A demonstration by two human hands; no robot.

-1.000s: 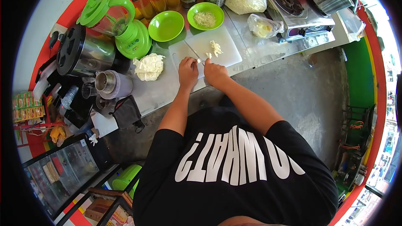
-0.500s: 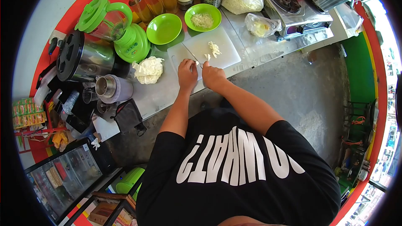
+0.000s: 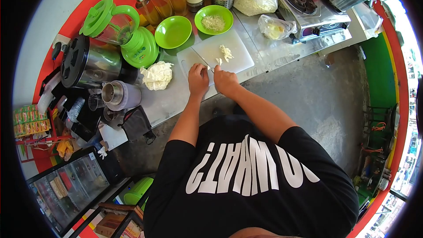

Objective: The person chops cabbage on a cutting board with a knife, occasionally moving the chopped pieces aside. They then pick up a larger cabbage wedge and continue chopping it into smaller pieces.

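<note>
While left hand (image 3: 198, 79) steadies cabbage, right hand (image 3: 225, 81) grips knife (image 3: 200, 57).

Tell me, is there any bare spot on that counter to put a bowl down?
Yes: the steel counter is bare between the cutting board and the gas stove, below the small plastic bag. A smaller patch lies between the cabbage and the left hand. The far-left end is crowded with the green blender, metal pot and cup.
</note>
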